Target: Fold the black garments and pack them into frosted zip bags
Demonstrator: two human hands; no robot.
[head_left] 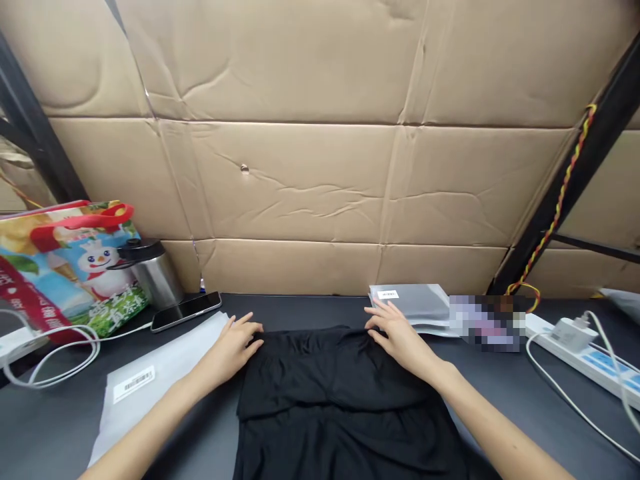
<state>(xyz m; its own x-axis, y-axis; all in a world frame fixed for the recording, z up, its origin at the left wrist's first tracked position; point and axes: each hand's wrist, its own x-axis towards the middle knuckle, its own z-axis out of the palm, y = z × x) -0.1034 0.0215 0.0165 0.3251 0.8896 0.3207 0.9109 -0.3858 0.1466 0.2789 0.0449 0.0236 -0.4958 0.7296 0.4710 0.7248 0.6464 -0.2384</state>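
Left grip [231,353], right grip [400,337]: released, palms down, pinning top edge flat | black cloth [335,393] at 6 o'clock on desk [310,310] | white plastic bag [150,380] at 8 o'clock, grey bag [410,303] at 1 o'clock

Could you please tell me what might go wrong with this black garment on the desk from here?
The black garment is bunched beneath the left hand and right hand, so it may crease unevenly. The smartphone lying just beyond the white mailer bag could perhaps get knocked by a wide movement.
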